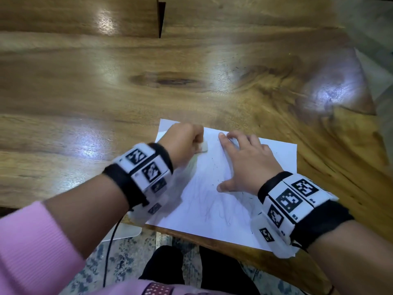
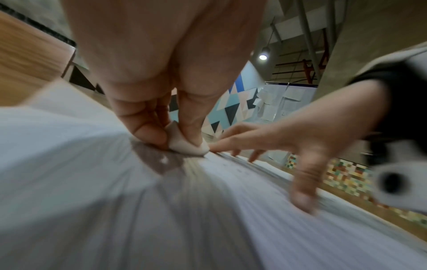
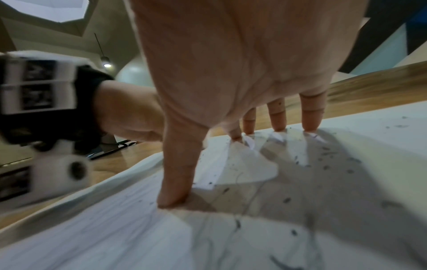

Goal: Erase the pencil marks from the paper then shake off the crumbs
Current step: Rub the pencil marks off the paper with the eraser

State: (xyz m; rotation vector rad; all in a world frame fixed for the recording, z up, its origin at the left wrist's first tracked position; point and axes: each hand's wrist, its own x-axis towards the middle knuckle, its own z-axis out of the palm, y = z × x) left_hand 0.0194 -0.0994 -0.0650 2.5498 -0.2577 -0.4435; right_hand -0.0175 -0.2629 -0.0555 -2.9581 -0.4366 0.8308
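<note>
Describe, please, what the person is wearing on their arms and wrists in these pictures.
Both wrists carry a black strap with white blocks bearing black square markers: left wrist unit, right wrist unit. A round camera lens sits in a white housing. The left arm has a pink ribbed sleeve; a thin black cable hangs below it.

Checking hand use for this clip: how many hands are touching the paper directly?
1. The right hand presses spread fingertips and thumb on the paper. The left hand pinches the eraser, which meets the sheet instead.
</note>
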